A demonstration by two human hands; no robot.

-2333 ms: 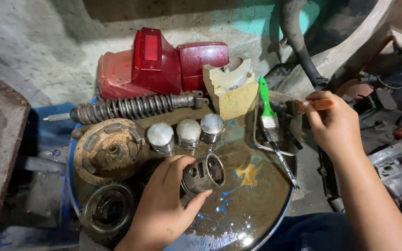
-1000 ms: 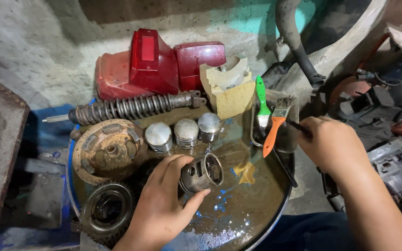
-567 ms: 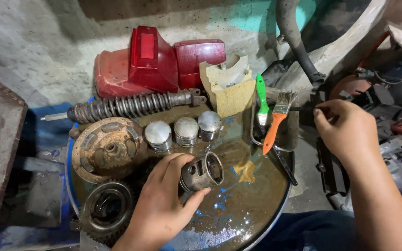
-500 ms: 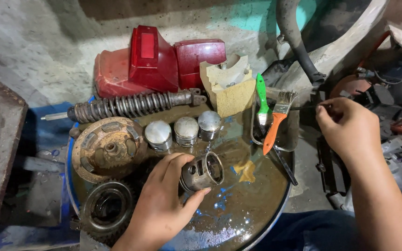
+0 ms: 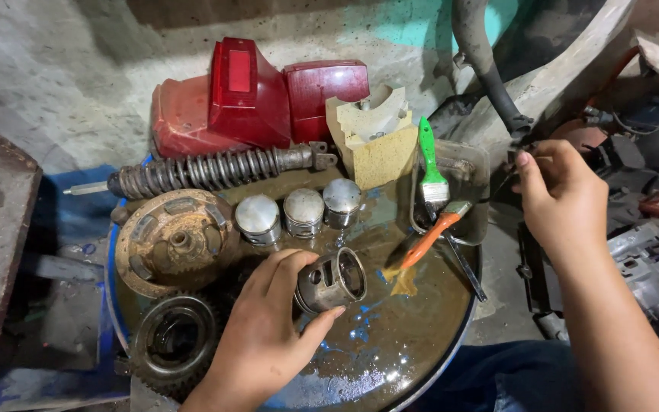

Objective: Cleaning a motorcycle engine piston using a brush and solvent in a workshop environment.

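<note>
My left hand (image 5: 268, 336) grips a hollow metal piston (image 5: 332, 280), lying on its side over the oily round drum lid (image 5: 413, 336). My right hand (image 5: 562, 200) is off the lid's right edge, fingers curled near a dark hose end (image 5: 514, 126); whether it holds anything small I cannot tell. An orange-handled brush (image 5: 430, 236) and a green-handled brush (image 5: 430, 164) lie propped on a clear tray (image 5: 473, 164) between my hands.
Three upright pistons (image 5: 301, 210) stand in a row behind my left hand. A rusty clutch hub (image 5: 173, 240), a gear ring (image 5: 171, 339), a coil shock absorber (image 5: 215, 169), red tail-light covers (image 5: 249, 95) and a yellowish block (image 5: 371, 137) crowd the lid's back and left.
My right hand set the orange-handled brush down against the tray, then drew away to the right and up toward the hose. The left hand kept the piston still.
</note>
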